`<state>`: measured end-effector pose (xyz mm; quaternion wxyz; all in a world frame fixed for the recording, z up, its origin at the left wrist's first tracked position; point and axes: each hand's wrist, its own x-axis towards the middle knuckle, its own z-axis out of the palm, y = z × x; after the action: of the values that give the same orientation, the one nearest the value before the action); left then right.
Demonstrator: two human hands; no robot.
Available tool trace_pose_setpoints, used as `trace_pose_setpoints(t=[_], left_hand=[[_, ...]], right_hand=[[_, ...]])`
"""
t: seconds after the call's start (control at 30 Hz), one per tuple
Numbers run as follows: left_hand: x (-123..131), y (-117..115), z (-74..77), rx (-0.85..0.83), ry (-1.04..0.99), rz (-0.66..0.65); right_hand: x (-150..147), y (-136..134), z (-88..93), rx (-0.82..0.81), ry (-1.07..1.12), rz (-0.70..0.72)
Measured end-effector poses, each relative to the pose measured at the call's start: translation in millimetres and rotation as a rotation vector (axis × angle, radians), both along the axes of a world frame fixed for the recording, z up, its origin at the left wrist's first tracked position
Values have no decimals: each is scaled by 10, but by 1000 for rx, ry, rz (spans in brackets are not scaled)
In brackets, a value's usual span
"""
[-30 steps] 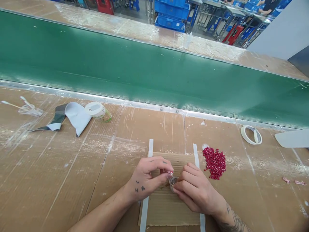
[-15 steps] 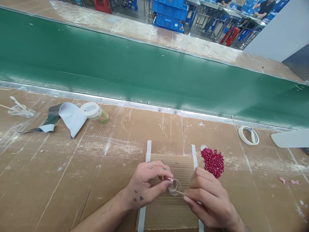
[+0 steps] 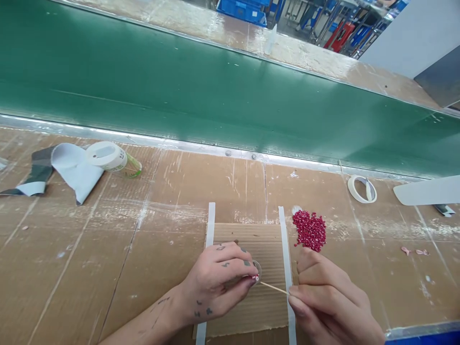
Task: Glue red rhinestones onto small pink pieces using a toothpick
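The table (image 3: 172, 268) has a brown, cardboard-like cover, crossed by creases and scuffed with whitish, shiny patches. Along its far side runs a metal strip (image 3: 179, 145), then a long, smooth green band (image 3: 201, 91), and past that a brown ledge (image 3: 302, 55) with a glossy film. In the room beyond stand blue crates (image 3: 240, 10), metal-legged furniture and something red (image 3: 339, 37); a pale panel (image 3: 402, 38) fills the far right.

A ribbed cardboard sheet (image 3: 247, 314) lies at the near middle, with white tape strips along its left and right sides. The left hand (image 3: 219, 282) pinches a small red-and-white piece (image 3: 256, 277) between thumb and forefinger above this sheet, in front of a clear dish (image 3: 258, 267). The right hand (image 3: 330, 302) grips a thin stick (image 3: 273, 288) in its fingertips, other fingers curled; its tip is by the piece, but contact cannot be told. Dark red beads (image 3: 309, 231) are heaped beyond the right hand, with a tape roll (image 3: 352, 189) farther right.

At far left, a white-lidded jar (image 3: 108, 157) beside a folded cloth (image 3: 74, 170) bears green and dark print, too small to read. Dark marks on the left hand are not legible either.
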<state>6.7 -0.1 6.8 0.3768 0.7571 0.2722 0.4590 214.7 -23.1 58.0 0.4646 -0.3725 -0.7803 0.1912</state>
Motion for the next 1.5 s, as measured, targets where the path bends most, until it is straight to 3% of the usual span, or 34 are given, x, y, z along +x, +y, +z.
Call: trace_pose_setpoints(t=[1.5], left_hand=[[12, -26, -19, 1, -11, -15]], right_hand=[[14, -6, -67, -34, 40, 46]])
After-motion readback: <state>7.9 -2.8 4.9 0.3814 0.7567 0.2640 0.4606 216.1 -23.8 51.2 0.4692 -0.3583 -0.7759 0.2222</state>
